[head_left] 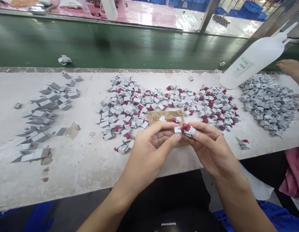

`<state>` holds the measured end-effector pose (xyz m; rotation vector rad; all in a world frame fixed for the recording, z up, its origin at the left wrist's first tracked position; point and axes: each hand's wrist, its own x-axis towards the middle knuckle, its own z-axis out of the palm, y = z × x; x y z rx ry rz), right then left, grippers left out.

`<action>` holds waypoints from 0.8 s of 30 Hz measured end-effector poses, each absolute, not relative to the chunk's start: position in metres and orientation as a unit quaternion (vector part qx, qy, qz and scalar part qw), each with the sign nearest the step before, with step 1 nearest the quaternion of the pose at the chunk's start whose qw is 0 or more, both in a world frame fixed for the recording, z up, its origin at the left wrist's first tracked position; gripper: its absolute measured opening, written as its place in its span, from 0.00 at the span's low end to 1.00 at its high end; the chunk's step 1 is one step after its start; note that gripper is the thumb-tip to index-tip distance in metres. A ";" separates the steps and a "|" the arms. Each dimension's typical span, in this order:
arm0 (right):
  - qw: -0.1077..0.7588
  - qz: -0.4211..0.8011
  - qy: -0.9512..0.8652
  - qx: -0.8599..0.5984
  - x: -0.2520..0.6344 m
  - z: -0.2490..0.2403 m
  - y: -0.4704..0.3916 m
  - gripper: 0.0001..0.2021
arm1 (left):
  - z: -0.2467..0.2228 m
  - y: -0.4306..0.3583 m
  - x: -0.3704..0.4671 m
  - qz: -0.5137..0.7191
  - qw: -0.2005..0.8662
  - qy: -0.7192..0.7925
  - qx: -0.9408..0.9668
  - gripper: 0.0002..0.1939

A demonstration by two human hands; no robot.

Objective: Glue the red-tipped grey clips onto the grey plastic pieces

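Note:
My left hand (151, 148) pinches a small light-grey block (178, 130) between thumb and fingers. Just right of it, my right hand (211, 145) grips a small grey-and-dark-red piece (188, 129), its red end toward the left. The two pieces are close, with a narrow gap between them. Both hands are over a brown cardboard square (153, 116), on which a grey-and-red piece (176, 119) and a small whitish piece (162, 118) lie. Behind the hands, grey and red pieces (125, 106) are heaped across the table.
Grey blocks (46, 103) lie at the left of the white table (86, 170); a grey heap (270, 100) is at the right. A white squeeze bottle (253, 61) leans near another person's hand (291, 69). A green belt (139, 48) runs behind.

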<state>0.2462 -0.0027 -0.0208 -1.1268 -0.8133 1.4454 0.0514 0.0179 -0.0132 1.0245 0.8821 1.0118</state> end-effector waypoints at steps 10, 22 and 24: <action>0.530 0.544 -0.420 -0.497 0.247 -0.023 -0.008 0.07 | -0.016 0.017 0.043 0.436 0.636 0.404 0.492 0.07; 0.465 0.527 -0.539 -0.466 0.242 0.008 0.021 0.07 | 0.010 0.054 0.014 0.333 0.529 0.415 0.661 0.06; 0.427 0.496 -0.582 -0.483 0.250 0.012 0.052 0.11 | 0.020 0.084 0.012 0.306 0.498 0.444 0.679 0.08</action>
